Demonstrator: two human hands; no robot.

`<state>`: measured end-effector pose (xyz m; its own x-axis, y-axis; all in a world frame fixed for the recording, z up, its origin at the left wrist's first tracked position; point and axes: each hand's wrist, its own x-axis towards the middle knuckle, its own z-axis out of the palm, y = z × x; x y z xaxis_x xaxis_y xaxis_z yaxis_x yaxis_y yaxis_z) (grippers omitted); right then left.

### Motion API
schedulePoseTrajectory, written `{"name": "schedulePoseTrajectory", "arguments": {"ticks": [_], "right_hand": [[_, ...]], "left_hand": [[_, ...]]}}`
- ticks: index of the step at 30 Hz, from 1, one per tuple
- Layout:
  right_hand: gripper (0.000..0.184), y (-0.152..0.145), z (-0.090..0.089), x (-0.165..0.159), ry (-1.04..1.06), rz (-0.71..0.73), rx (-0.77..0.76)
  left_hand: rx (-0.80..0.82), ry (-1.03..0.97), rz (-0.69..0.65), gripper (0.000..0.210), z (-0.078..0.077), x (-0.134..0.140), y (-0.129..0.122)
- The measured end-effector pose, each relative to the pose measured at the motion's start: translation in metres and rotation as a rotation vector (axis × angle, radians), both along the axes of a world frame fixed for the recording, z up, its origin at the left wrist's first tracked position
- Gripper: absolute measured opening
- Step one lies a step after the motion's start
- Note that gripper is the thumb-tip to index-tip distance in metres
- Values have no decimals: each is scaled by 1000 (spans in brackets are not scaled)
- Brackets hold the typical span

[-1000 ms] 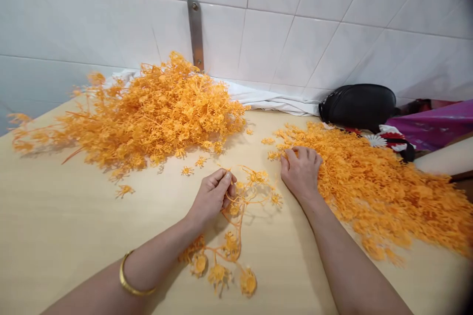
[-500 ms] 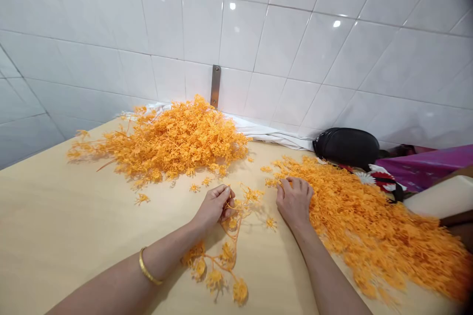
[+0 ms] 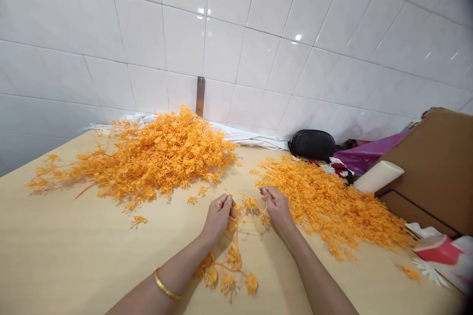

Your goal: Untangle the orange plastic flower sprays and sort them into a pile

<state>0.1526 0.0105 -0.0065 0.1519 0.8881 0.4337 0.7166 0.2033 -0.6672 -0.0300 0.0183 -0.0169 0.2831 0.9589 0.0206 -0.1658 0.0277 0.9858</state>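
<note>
My left hand [image 3: 220, 215] is closed in a pinch around the thin stem of an orange artificial flower sprig [image 3: 234, 256]. The sprig's branches and blossoms hang down onto the table beside my left forearm, with more blossoms between the two hands. Just right of these, my right hand [image 3: 277, 206] has thumb and fingers pressed together; whatever it pinches is too small to make out. Beyond and to the right of that hand spreads a heap of loose orange plastic blossoms [image 3: 332, 202]. A taller pile of orange flower sprigs [image 3: 166, 152] lies at the back left.
A black zip case [image 3: 312, 144] stands near the tiled wall [image 3: 148, 34]. Right of it are purple cloth [image 3: 364, 152], a cream cylinder [image 3: 379, 176] and a brown board [image 3: 432, 162]. White cloth [image 3: 254, 137] runs along the table's back edge. Single blossoms [image 3: 138, 221] lie scattered.
My right hand has come away from the loose blossom heap toward my left hand, its fingers now pinched. The left hand keeps its hold on the sprig. The view has turned right.
</note>
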Motion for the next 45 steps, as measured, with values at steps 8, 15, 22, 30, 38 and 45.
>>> {"name": "schedulePoseTrajectory", "arguments": {"ticks": [8,15,22,30,38,45], "right_hand": [[24,-17,15,-21,361,328,-367],[18,-11,-1,-4,242,69,-190],[21,-7,-6,13,191,-202,-45],[21,-14,16,51,150,-715,208],[29,-16,13,17,19,-351,109],[20,-13,10,14,-43,-210,240]], "left_hand": [[15,-4,17,36,4,-1,-1],[43,42,2,34,2,0,0],[70,133,35,32,8,0,1],[-14,78,64,32,8,0,-2],[-23,-6,69,34,0,3,-1],[19,11,76,31,6,3,-4]]}}
